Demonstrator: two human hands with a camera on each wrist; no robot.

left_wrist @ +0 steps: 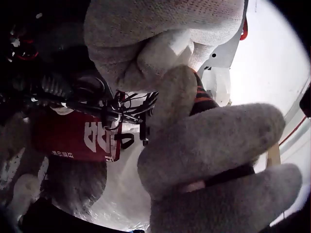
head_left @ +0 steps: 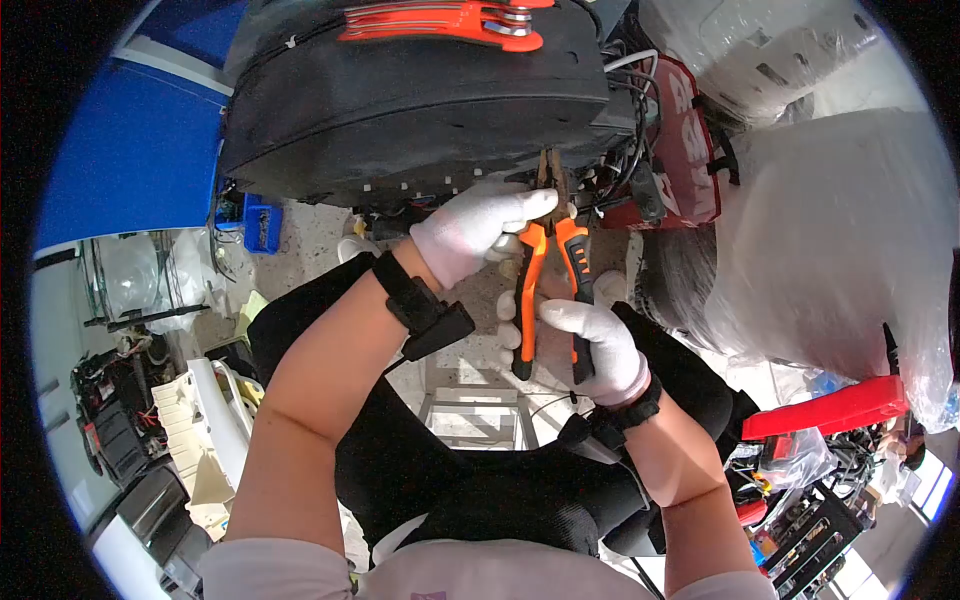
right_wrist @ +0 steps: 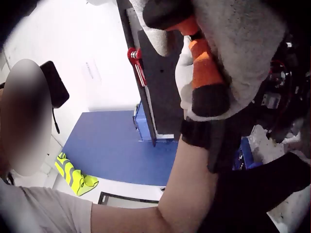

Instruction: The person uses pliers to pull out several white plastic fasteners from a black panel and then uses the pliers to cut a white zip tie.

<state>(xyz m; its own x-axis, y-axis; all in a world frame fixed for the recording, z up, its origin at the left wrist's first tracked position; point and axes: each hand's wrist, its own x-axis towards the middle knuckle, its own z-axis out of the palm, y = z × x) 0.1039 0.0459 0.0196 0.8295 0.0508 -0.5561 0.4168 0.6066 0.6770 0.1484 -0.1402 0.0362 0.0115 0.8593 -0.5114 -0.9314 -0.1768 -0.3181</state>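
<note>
Orange-and-black pliers [head_left: 575, 250] stand between both hands, handles spread and nose pointing at the underside of a large black housing [head_left: 420, 120]. My left hand [head_left: 475, 232], in a white knit glove, pinches the pliers near the pivot, its thumb across the metal head. Gloved too, my right hand [head_left: 600, 345] grips the lower handles, thumb on the near side and fingers reaching round the other handle. From the right wrist, an orange handle [right_wrist: 206, 68] shows against the glove. Glove fingers [left_wrist: 209, 145] hide most of the pliers in the left wrist view.
A red folding key set [head_left: 440, 22] lies on top of the housing. Loose black cables [head_left: 630, 130] hang at its right end, beside a dark red bag [head_left: 685, 150]. Plastic-wrapped bulk [head_left: 830, 230] stands at right. Small blue bins [head_left: 263, 228] sit on the floor at left.
</note>
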